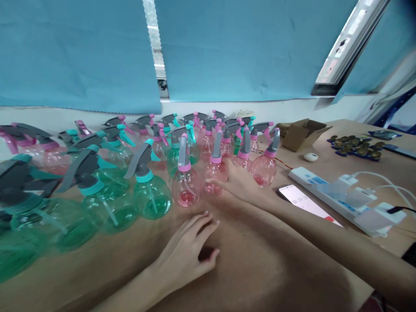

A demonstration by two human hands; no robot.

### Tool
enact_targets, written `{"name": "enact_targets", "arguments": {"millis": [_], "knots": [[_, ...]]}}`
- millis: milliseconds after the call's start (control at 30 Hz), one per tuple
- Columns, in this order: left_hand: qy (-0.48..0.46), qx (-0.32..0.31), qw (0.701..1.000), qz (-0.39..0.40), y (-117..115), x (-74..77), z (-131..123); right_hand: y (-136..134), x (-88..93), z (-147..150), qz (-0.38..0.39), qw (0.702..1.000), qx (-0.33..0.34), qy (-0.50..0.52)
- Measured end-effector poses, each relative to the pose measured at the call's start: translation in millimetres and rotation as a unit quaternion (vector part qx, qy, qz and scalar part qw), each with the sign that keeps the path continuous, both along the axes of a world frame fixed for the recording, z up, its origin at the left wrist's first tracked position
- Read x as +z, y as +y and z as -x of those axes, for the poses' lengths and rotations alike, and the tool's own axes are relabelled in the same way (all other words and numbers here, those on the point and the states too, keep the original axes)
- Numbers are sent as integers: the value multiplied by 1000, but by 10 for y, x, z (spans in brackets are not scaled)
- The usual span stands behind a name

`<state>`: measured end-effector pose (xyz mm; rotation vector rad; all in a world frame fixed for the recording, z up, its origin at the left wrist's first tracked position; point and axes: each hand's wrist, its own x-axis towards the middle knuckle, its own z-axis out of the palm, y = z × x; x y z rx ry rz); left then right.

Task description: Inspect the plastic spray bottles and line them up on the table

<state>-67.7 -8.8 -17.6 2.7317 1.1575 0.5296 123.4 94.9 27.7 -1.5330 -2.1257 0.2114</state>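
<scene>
My right hand has its thumb and fingers around the lower part of a pink spray bottle, which stands upright on the table. The bottle has a pink collar and a grey trigger head. My left hand is over the table in front of the bottles, fingers apart, holding nothing. Just beyond its fingertips stands another pink spray bottle. Left of that is a green spray bottle with a turquoise collar. Two more pink bottles stand beyond and right of my right hand, the outer one near its wrist.
Several green and pink spray bottles fill the left and back. At the right are a lit phone, a white power strip with plugs, a white mouse, an open cardboard box and a pile of small dark-gold items.
</scene>
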Motion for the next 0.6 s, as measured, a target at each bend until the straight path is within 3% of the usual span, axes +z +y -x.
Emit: {"name": "enact_targets", "arguments": {"millis": [233,433,600], "knots": [[2,4,1000,-9,21,-57,8,-151,27,-93,-18,999,8,41],[11,9,1000,-21,64,-34,9,-377,-41,-611,-75,992,-28,99],[-31,4,998,-51,140,42,-11,-245,-82,-842,-100,985,-74,121]]}}
